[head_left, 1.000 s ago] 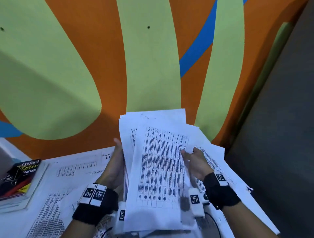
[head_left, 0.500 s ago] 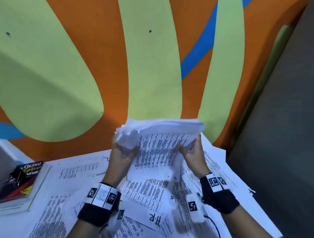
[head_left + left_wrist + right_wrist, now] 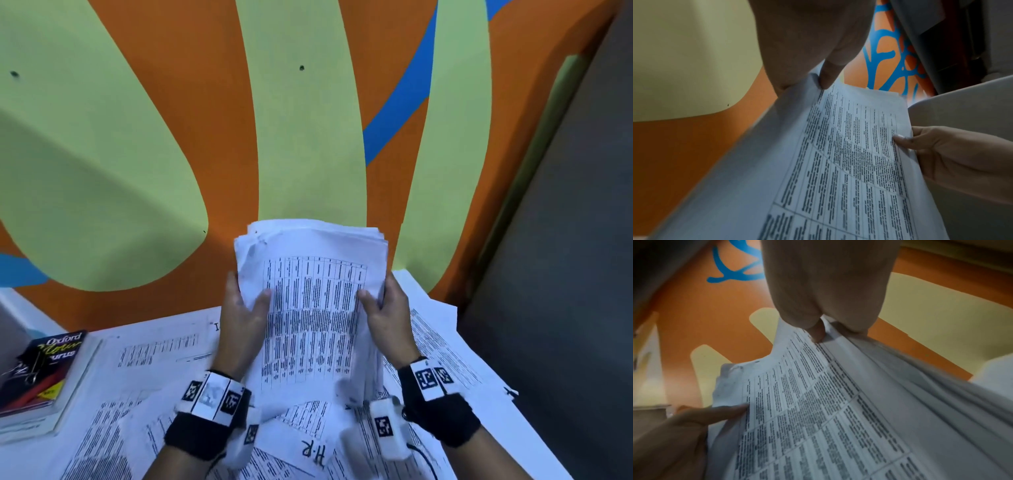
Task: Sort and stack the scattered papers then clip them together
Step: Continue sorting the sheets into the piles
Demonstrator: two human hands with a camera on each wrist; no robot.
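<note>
Both-hand grip, paper stack (image 3: pixel 313 301) upright, printed tables, edges ragged

The head view is evenly and fairly brightly lit, with a soft grey shadow across the left of the painted wall (image 3: pixel 102 154) and wide-angle bending toward the edges. Both wrist views are dimmer and grainier; the left hand (image 3: pixel 809 40) and right hand (image 3: pixel 828 285) loom dark and unfocused close to the lens. The nearest edges of the paper stack (image 3: pixel 920 386) smear into blur, though the printed table on it stays legible as rows
</note>
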